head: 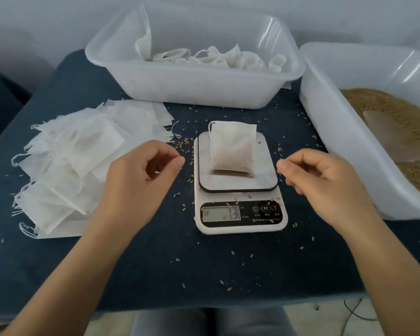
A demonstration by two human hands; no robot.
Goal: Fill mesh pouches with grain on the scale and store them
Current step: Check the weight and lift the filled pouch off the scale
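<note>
Here we note the two translucent bins first: the far bin (194,76) holds closed pouches, the right bin (325,132) holds the loose grain (383,105). To the left on the dark cloth (155,275) lies a spread stack of empty pouches (68,156), flat, thin and white, with fine drawstrings trailing at the edges. The scale (240,202) sits at centre, its display showing what we read as 13, units illegible. On its platform rests the filled pouch (232,147): pale, semi-sheer, bulging toward its near end, drawstring loop at the far left corner. We judge it light, soft and shape-shifting, the fabric liable to sag and spill if lifted by its body while the mouth is slack; the best hold is probably at the top hem or drawstring, pinched from both sides. Our left hand (141,170) and right hand (325,175) hover either side of the platform, fingers loosely curled, thumb near forefinger, holding nothing, neither touching the pouch. Stray kernels (187,147) dot the cloth.
</note>
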